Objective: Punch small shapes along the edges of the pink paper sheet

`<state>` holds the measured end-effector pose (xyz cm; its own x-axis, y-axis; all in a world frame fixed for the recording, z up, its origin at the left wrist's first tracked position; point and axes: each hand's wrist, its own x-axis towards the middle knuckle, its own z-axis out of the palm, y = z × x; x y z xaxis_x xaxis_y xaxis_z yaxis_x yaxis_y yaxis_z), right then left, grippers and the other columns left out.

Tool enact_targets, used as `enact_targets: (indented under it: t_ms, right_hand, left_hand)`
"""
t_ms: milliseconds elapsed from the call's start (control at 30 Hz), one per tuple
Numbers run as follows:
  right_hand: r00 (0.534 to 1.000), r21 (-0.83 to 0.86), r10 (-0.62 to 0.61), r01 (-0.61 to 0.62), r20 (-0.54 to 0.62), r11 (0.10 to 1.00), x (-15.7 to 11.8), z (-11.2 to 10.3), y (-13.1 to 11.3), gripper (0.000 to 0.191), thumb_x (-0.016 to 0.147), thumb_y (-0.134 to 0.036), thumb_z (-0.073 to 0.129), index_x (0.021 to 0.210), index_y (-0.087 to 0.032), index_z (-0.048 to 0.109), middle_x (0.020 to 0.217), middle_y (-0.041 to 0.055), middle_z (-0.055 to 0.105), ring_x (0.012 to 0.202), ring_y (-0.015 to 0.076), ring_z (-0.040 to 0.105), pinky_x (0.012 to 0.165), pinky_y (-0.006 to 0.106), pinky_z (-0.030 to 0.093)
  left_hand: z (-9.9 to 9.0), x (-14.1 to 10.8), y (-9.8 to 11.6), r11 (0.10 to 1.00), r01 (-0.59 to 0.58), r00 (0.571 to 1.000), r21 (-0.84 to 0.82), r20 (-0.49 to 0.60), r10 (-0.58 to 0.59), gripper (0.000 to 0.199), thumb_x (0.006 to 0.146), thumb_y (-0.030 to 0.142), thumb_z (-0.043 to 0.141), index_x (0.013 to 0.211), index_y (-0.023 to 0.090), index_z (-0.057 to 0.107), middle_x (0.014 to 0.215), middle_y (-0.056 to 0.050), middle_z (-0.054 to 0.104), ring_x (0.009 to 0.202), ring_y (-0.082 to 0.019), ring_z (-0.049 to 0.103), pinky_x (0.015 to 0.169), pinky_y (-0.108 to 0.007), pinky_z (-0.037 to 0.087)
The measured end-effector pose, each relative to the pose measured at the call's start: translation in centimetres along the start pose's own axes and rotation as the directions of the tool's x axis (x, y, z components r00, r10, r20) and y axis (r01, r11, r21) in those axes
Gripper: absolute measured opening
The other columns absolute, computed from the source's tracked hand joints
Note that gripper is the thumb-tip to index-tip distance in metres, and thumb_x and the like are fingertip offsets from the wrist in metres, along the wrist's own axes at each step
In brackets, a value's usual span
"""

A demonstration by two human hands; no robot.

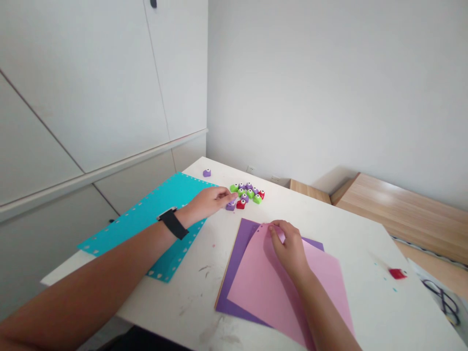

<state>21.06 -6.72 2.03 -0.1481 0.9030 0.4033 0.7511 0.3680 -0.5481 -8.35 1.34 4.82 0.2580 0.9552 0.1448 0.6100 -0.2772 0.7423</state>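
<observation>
My left hand (213,201), with a black watch on the wrist, reaches to the near left side of a cluster of small craft punches. Its fingers are loosely bent, with a gap at the thumb. Right below the fingertips stands a purple craft punch (230,206); whether they touch it I cannot tell. Beside that one is a red craft punch (240,204). My right hand (288,242) pinches the top edge of a pink paper sheet (256,280), which bulges up a little. Small punched holes show near its top left corner. Beneath lies purple paper (233,278).
Turquoise paper (146,222) with punched borders lies on the left of the white table (197,287). One purple punch (206,173) stands apart at the back; a red punch (398,273) lies right, near blue scraps. Dark-handled scissors (444,300) lie beyond the right edge.
</observation>
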Motion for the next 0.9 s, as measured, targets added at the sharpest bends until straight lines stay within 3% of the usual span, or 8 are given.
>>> enact_targets:
  t_ms: [67, 133, 200, 367, 567, 733, 900]
  right_hand:
    - [1.0, 0.0, 0.003, -0.003, 0.004, 1.0, 0.0, 0.1, 0.1, 0.021, 0.097, -0.03, 0.05, 0.096, -0.02, 0.069, 0.09, 0.0057, 0.073, 0.084, 0.0224, 0.065, 0.08, 0.033, 0.046]
    - [1.0, -0.001, 0.005, -0.005, 0.009, 1.0, 0.0, 0.1, 0.2, 0.022, 0.097, -0.03, 0.049, 0.095, -0.02, 0.069, 0.09, 0.0059, 0.073, 0.084, 0.0226, 0.065, 0.08, 0.033, 0.046]
    - [1.0, -0.001, 0.007, -0.007, 0.007, 1.0, 0.1, 0.2, 0.2, 0.023, 0.097, -0.031, 0.049, 0.095, -0.02, 0.069, 0.09, 0.0064, 0.073, 0.084, 0.0231, 0.065, 0.08, 0.034, 0.046]
    - [1.0, 0.012, 0.019, -0.019, 0.003, 1.0, 0.1, 0.2, 0.2, 0.024, 0.098, -0.034, 0.049, 0.096, -0.02, 0.069, 0.091, 0.0068, 0.073, 0.085, 0.023, 0.065, 0.076, 0.032, 0.046]
    - [0.997, 0.041, 0.072, -0.072, 0.009, 0.997, 0.0, 0.1, 0.2, 0.026, 0.1, -0.036, 0.046, 0.099, -0.021, 0.067, 0.094, 0.0059, 0.073, 0.086, 0.0225, 0.065, 0.069, 0.03, 0.045]
    - [0.999, 0.054, 0.044, -0.044, -0.003, 0.998, 0.1, 0.1, 0.1, 0.027, 0.1, -0.033, 0.044, 0.096, -0.02, 0.067, 0.092, 0.0064, 0.072, 0.087, 0.0223, 0.065, 0.077, 0.031, 0.046]
    - [1.0, 0.045, 0.011, -0.01, -0.018, 0.999, 0.2, 0.1, 0.0, 0.027, 0.1, -0.031, 0.042, 0.093, -0.02, 0.066, 0.088, 0.0064, 0.07, 0.084, 0.0221, 0.063, 0.078, 0.032, 0.046]
  left_hand:
    - [-0.7, -0.1, 0.0, 0.998, -0.059, 0.994, 0.037, 0.092, 0.055, 0.048, 0.085, 0.065, 0.059, 0.089, 0.019, 0.072, 0.077, -0.002, 0.069, 0.07, -0.018, 0.06, 0.061, -0.025, 0.037]
    - [-1.3, -0.3, 0.0, 0.992, -0.125, 0.958, 0.007, 0.262, 0.119, 0.045, 0.083, 0.063, 0.064, 0.092, 0.02, 0.072, 0.083, -0.003, 0.071, 0.075, -0.018, 0.062, 0.065, -0.024, 0.038]
    - [-1.5, -0.4, 0.1, 0.987, -0.154, 0.917, -0.044, 0.365, 0.16, 0.044, 0.084, 0.061, 0.063, 0.093, 0.02, 0.072, 0.086, -0.003, 0.071, 0.077, -0.018, 0.062, 0.066, -0.024, 0.038]
    - [-0.7, -0.7, 0.3, 0.983, -0.173, 0.898, -0.064, 0.4, 0.184, 0.046, 0.09, 0.063, 0.055, 0.095, 0.019, 0.068, 0.082, -0.003, 0.07, 0.073, -0.017, 0.061, 0.065, -0.024, 0.036]
    - [0.1, -1.2, 0.5, 0.97, -0.241, 0.871, -0.023, 0.436, 0.227, 0.041, 0.089, 0.06, 0.06, 0.098, 0.021, 0.069, 0.088, -0.003, 0.071, 0.077, -0.018, 0.062, 0.067, -0.025, 0.037]
    - [0.0, -1.0, 0.0, 0.938, -0.339, 0.857, 0.067, 0.434, 0.278, 0.037, 0.084, 0.057, 0.068, 0.096, 0.022, 0.072, 0.091, -0.004, 0.069, 0.082, -0.02, 0.061, 0.07, -0.025, 0.037]
    - [-1.0, -0.8, -0.7, 0.944, -0.32, 0.85, 0.085, 0.466, 0.246, 0.031, 0.085, 0.049, 0.069, 0.104, 0.024, 0.073, 0.099, -0.003, 0.071, 0.088, -0.02, 0.063, 0.073, -0.025, 0.039]
